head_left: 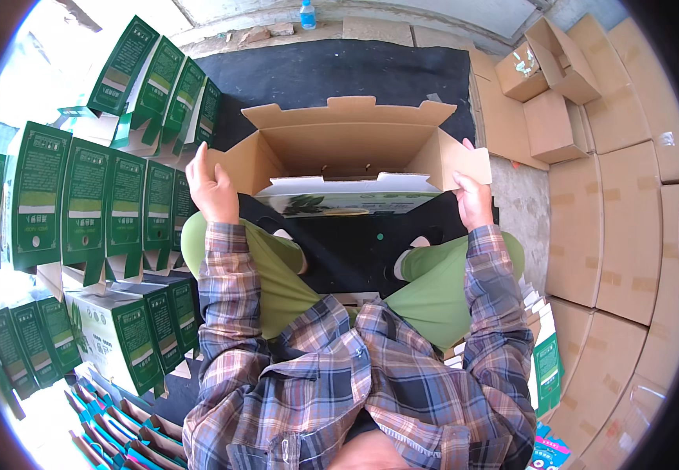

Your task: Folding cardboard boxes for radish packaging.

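Observation:
In front of my knees is an open carton [355,147], bare brown inside, with a white and green printed near side. Its long flaps stand up along the far and near edges, and a slot-like hole pair shows inside. My left hand [214,188] is at the carton's left end, its fingers outside the end flap and the thumb against the near face of it. At the opposite end, my right hand [473,194] pinches the right end flap, thumb in front and fingertips showing beyond its upper edge.
Green and white printed boxes [85,204] stand in stacked rows at the left. Brown cartons [574,219] wall off the right side, with small open boxes [563,63] on top. Black sheeting [339,70] covers the floor. A blue bottle [307,16] stands at the far edge.

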`<move>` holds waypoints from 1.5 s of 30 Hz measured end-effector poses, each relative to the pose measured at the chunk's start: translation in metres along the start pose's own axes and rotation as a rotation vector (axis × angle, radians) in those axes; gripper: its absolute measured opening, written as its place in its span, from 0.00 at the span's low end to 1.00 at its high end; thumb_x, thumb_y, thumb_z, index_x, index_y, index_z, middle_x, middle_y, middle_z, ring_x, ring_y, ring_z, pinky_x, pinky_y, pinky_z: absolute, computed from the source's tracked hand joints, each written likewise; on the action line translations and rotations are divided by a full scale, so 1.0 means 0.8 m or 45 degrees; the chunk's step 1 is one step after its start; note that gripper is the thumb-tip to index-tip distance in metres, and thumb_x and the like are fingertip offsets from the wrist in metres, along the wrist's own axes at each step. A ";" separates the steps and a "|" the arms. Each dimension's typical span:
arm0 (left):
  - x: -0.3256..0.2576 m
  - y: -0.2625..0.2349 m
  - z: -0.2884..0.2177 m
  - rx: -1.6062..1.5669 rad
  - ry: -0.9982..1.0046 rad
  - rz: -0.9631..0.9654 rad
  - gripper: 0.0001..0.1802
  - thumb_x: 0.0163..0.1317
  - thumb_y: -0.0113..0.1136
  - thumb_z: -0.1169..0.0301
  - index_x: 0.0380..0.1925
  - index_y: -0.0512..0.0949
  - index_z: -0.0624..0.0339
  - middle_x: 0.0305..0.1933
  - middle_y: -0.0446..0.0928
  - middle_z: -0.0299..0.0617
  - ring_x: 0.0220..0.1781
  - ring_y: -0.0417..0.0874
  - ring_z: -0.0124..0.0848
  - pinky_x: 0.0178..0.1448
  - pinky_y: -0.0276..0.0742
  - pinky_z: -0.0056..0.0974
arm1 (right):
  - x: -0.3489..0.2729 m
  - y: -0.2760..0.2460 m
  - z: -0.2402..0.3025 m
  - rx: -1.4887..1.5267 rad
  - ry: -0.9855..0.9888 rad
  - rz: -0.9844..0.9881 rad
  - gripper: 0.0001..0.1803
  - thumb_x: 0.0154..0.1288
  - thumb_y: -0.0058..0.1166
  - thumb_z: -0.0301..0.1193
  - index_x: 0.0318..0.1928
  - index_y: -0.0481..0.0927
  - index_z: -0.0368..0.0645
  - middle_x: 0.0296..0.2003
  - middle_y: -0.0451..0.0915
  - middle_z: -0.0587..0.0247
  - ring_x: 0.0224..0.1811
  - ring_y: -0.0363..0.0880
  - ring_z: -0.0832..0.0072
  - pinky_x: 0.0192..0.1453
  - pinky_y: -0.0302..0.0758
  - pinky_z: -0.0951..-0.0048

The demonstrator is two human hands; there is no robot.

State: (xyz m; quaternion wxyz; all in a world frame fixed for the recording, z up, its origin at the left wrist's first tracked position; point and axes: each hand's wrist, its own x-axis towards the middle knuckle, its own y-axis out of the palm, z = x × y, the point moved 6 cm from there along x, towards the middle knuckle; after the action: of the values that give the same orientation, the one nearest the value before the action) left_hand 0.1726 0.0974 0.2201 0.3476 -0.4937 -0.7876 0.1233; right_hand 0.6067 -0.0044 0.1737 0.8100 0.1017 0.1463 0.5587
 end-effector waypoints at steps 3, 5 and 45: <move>0.006 0.005 -0.027 0.622 0.279 -0.024 0.32 0.49 0.53 0.82 0.58 0.69 0.51 0.58 0.66 0.44 0.66 0.61 0.43 0.68 0.56 0.47 | -0.001 -0.009 -0.004 -0.021 0.000 0.004 0.37 0.56 0.40 0.16 0.69 0.52 0.42 0.62 0.63 0.57 0.62 0.65 0.71 0.64 0.64 0.68; -0.001 0.021 -0.064 1.066 0.484 0.011 0.35 0.50 0.54 0.80 0.61 0.66 0.46 0.62 0.63 0.41 0.68 0.59 0.42 0.70 0.52 0.51 | -0.002 -0.008 -0.003 -0.039 0.001 0.010 0.37 0.56 0.40 0.16 0.69 0.53 0.42 0.62 0.64 0.57 0.63 0.65 0.71 0.64 0.64 0.68; -0.029 -0.047 -0.033 -0.308 0.280 -0.226 0.22 0.63 0.56 0.63 0.55 0.71 0.60 0.44 0.72 0.40 0.45 0.72 0.32 0.52 0.69 0.38 | -0.015 0.028 -0.009 -1.128 -0.102 0.470 0.36 0.66 0.41 0.56 0.60 0.69 0.38 0.69 0.52 0.55 0.72 0.49 0.64 0.72 0.48 0.64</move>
State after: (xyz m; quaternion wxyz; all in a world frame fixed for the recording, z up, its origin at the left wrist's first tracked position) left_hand 0.1705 0.0555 0.2501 0.3792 -0.4709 -0.7944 -0.0581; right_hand 0.5808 -0.0074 0.1753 0.6677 -0.2074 -0.1575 0.6974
